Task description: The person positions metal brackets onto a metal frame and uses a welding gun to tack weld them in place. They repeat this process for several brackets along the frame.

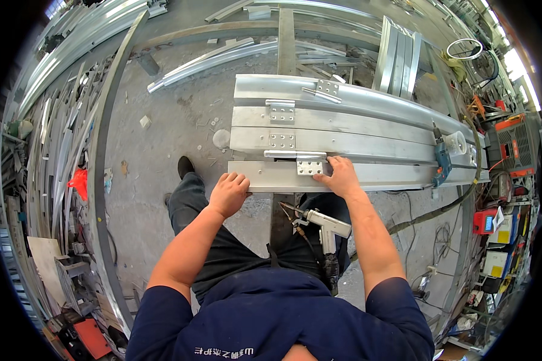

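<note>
Left hand (229, 194) clamped on the near edge of a long, flat silver metal profile (274, 177), right hand (341, 176) by a rectangular, dotted silver hinge plate (310, 168) left of its fingers, clamping unclear; probably hinge positioning, next wanting steady alignment.

The left hand (229, 196) curls at the near left corner of the front profile (397, 174), its fingertips not clearly seen. Farther right, the right hand (343, 177) bends, thumb apart from fingers.

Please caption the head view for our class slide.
Left hand and right hand on the nearest metal profile, the right beside a hinge.
</note>
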### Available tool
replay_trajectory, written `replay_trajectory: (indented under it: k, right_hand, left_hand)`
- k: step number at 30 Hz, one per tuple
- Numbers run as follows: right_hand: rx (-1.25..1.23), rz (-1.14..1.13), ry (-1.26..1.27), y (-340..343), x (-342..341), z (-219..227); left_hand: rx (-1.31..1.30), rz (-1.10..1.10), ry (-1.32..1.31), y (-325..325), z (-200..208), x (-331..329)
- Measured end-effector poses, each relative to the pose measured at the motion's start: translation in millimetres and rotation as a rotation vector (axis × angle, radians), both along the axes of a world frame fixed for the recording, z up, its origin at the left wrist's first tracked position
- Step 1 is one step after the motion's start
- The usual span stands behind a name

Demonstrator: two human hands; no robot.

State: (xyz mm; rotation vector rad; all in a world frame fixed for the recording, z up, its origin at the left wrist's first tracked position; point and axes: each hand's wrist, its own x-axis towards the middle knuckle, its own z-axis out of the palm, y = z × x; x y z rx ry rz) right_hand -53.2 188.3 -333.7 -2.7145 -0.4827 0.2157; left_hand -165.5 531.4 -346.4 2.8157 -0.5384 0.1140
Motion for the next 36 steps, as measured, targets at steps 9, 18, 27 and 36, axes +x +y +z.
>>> replay_trajectory:
  k: [9,18,27,36]
  right_hand:
    - [0.081,-0.043,0.02,-2.7,-1.2,-3.9]
    - [0.202,-0.138,-0.157,-17.1,-21.4,13.5]
    - [0.336,-0.337,-0.122,-39.8,-20.7,12.0]
    - [0.509,-0.494,-0.087,-72.9,-57.1,-18.2]
  left_hand:
    - [0.036,0.071,-0.081,-2.6,-1.7,0.0]
    - [-0.018,0.06,-0.025,0.6,31.3,9.7]
    - [-0.371,0.399,0.181,4.3,30.0,65.0]
    - [-0.444,0.607,0.237,61.9,4.8,27.8]
